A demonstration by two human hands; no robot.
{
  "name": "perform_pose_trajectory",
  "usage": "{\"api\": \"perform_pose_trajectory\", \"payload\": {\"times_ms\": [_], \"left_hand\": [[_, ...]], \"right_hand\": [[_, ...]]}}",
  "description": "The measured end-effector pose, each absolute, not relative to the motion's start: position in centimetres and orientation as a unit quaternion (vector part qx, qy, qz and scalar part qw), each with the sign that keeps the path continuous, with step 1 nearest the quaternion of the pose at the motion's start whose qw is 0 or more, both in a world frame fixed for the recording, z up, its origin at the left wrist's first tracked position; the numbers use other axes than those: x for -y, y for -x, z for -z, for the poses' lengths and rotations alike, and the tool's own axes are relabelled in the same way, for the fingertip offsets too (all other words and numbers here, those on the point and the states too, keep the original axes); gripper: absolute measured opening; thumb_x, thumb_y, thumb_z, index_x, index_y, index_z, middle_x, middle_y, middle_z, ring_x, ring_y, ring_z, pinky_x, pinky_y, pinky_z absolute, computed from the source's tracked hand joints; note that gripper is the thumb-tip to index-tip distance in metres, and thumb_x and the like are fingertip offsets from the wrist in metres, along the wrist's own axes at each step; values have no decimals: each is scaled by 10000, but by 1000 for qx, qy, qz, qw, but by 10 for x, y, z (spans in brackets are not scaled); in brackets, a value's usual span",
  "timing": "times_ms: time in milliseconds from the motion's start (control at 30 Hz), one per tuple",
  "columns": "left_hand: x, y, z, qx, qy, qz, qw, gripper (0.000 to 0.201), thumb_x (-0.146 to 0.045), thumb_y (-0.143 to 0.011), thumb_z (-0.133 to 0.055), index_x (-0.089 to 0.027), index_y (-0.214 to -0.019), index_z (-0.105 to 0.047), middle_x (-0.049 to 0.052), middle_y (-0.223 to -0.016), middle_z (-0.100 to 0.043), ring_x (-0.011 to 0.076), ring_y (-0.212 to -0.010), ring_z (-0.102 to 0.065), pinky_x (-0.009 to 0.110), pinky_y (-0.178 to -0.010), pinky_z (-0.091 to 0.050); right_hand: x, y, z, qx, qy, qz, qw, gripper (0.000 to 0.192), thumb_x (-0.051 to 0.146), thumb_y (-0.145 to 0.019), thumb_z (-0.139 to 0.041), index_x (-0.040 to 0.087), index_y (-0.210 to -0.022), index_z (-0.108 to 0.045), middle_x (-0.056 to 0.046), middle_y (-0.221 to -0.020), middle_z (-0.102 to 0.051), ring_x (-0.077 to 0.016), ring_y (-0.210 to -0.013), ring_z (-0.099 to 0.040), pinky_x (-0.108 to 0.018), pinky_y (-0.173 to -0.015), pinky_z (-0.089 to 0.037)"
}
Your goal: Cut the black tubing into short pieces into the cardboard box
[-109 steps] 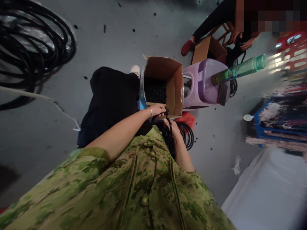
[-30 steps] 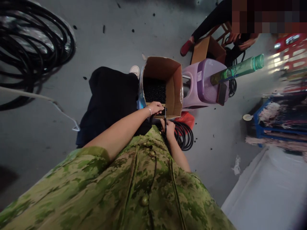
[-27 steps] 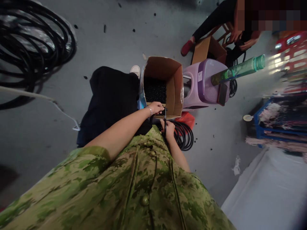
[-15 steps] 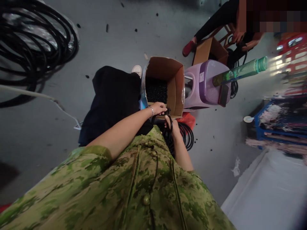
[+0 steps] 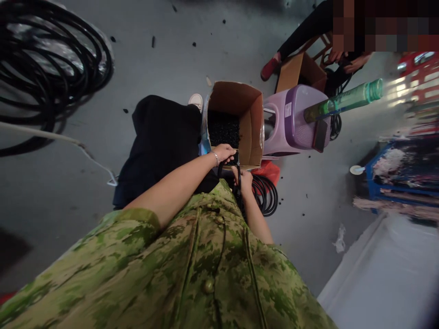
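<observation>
A thin black hose point(image 5: 236, 170) runs between the two hands, just at the near edge of the cardboard box point(image 5: 253, 128) and above the person's lap. The left hand point(image 5: 224, 152) is curled closed over the hose's upper end, right against the box's near wall, a bracelet showing at the wrist. The right hand point(image 5: 244, 180) sits just below it, fingers wrapped around the hose and what looks like a dark-handled cutting tool; the detail is too small to be sure of the tool. From the right hand the hose drops away into a coil of black hose point(image 5: 265, 195) lying on the grey floor just beside the person's right knee.

The box stands open, its bottom filled with small black pieces point(image 5: 223, 129). Touching its right side is a purple plastic stool point(image 5: 291, 119), with a green bottle point(image 5: 346, 99) lying across its top. Beyond the stool a second person point(image 5: 317, 25) sits by another cardboard box point(image 5: 297, 69). A large pile of black hose point(image 5: 44, 64) lies well apart at the far left of the floor, and a blue crate point(image 5: 372, 180) stands off to the right.
</observation>
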State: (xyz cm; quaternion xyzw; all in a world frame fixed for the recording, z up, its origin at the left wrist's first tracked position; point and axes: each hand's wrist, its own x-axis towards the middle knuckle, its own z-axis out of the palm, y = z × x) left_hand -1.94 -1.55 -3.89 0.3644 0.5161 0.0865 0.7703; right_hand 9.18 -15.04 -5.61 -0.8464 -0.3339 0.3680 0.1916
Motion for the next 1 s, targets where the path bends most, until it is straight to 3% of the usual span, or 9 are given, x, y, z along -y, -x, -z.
{"api": "perform_pose_trajectory", "payload": {"times_ms": [233, 400, 633, 1000], "left_hand": [[14, 20, 33, -524, -365, -95, 764, 205, -197, -910, -627, -178, -753, -496, -56, -539, -551, 56, -417, -445, 172, -480, -359], [13, 20, 28, -494, -343, -123, 790, 193, -215, -914, -624, -169, -765, -512, -48, -571, -569, 54, -450, -479, 169, -521, -394], [9, 19, 30, -509, -290, -208, 783, 200, -208, -913, -620, -168, -764, -493, -59, -556, -542, 32, -409, -433, 145, -457, -342], [19, 18, 32, -395, -325, -126, 850, 218, -236, -905, -637, -169, -743, -507, -60, -508, -500, 30, -344, -360, 152, -388, -254]], "right_hand": [[150, -89, 59, 252, 809, -448, 286, 470, 628, -724, -662, 171, -633, -605, 22, -493, -558, -82, -371, -475, -195, -384, -342], [137, -85, 49, 230, 774, -464, 365, 367, 529, -709, -684, 172, -691, -602, -1, -587, -618, -93, -457, -541, -197, -440, -403], [109, -84, 49, 241, 769, -451, 384, 371, 520, -688, -704, 174, -691, -570, 25, -560, -564, -77, -439, -486, -191, -419, -378], [100, -105, 30, 284, 737, -411, 454, 362, 513, -773, -657, 166, -872, -636, -9, -719, -662, -112, -593, -607, -204, -510, -469]]}}
